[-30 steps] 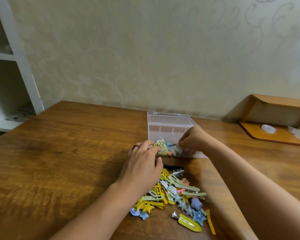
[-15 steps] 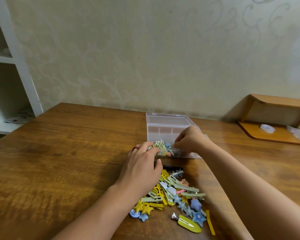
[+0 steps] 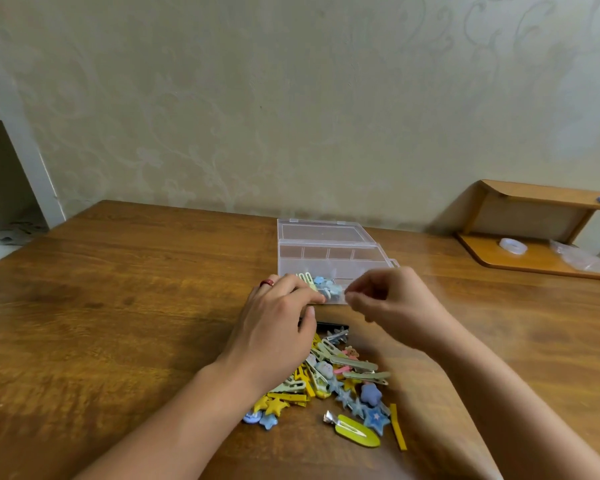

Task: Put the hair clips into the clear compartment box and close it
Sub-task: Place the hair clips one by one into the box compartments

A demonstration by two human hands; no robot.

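The clear compartment box (image 3: pixel 329 255) stands open on the wooden table (image 3: pixel 118 306), its lid (image 3: pixel 321 232) lying flat behind it. Several hair clips (image 3: pixel 326 289) fill its front left compartment. My left hand (image 3: pixel 274 327) holds the box's front left edge, fingers on top and thumb at the front wall. Just in front of the box's right half, my right hand (image 3: pixel 395 303) hovers blurred, fingers loosely curled with nothing seen in them. A pile of coloured hair clips (image 3: pixel 343 379) lies between my forearms, partly hidden under my left hand.
A yellow-green clip (image 3: pixel 357 434) lies loose at the pile's near edge. A black object (image 3: pixel 329 325) peeks out between box and pile. At the right stands a small wooden shelf (image 3: pixel 534 233) with a tape roll (image 3: pixel 512 245) and a plastic bag (image 3: pixel 582 259). White shelving (image 3: pixel 25 150) stands left.
My right hand has drawn back out of the box toward me and to the right. My left hand stays on the box's front edge.
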